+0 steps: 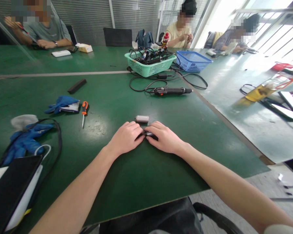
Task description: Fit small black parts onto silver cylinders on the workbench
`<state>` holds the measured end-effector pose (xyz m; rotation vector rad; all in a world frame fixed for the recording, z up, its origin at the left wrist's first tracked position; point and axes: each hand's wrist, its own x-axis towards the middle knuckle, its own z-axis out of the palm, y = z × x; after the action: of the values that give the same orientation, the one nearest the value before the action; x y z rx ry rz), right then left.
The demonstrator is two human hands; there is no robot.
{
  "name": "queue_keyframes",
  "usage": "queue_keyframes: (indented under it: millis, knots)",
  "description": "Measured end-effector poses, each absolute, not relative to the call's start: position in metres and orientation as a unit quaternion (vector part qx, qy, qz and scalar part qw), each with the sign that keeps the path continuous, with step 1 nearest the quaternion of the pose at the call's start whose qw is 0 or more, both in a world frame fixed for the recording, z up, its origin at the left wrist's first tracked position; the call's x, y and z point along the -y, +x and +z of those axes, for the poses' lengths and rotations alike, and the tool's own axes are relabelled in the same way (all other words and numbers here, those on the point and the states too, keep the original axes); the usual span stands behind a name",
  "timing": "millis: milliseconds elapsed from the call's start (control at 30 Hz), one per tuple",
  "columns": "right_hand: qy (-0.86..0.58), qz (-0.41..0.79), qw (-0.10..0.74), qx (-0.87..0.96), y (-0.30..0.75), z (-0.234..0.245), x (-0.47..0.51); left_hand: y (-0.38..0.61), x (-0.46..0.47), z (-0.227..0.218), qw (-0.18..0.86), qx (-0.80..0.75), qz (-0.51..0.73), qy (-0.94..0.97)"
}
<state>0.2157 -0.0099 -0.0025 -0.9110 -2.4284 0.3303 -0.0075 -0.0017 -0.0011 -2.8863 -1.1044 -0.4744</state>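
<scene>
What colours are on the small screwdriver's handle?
Orange and black; the handle shows in the head view.

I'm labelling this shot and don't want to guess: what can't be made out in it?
All in the head view:
Small dark part: its full shape, covered by the left hand and right hand.
Green basket: its floor, buried under the cable pile.
Black slab: its left part, cut off by the left edge.
Silver cylinder: any markings, too small.

Smooth metallic-looking cylinder (142,119) and glossy green tabletop (127,185)
</scene>
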Motion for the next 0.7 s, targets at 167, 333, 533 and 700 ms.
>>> queue_keyframes:
  millis: [167, 333, 533, 700]
  knots:
    - [-0.298, 0.092, 0.232, 0.921, 0.216, 0.001, 0.013, -0.01, -0.002, -0.005, 0.013, 0.37, -0.15, -0.917]
    - [-0.281, 0.051, 0.158, 0.945, 0.229, 0.011, 0.009, -0.01, -0.001, -0.005, -0.005, 0.376, -0.153, -0.914]
    - [-0.382, 0.018, 0.116, 0.917, 0.305, 0.009, -0.021, -0.011, 0.005, 0.001, -0.016, 0.389, -0.169, -0.905]
    - [-0.486, -0.01, 0.094, 0.869, 0.393, 0.001, -0.041, -0.015, 0.006, 0.0, -0.016, 0.396, -0.17, -0.902]
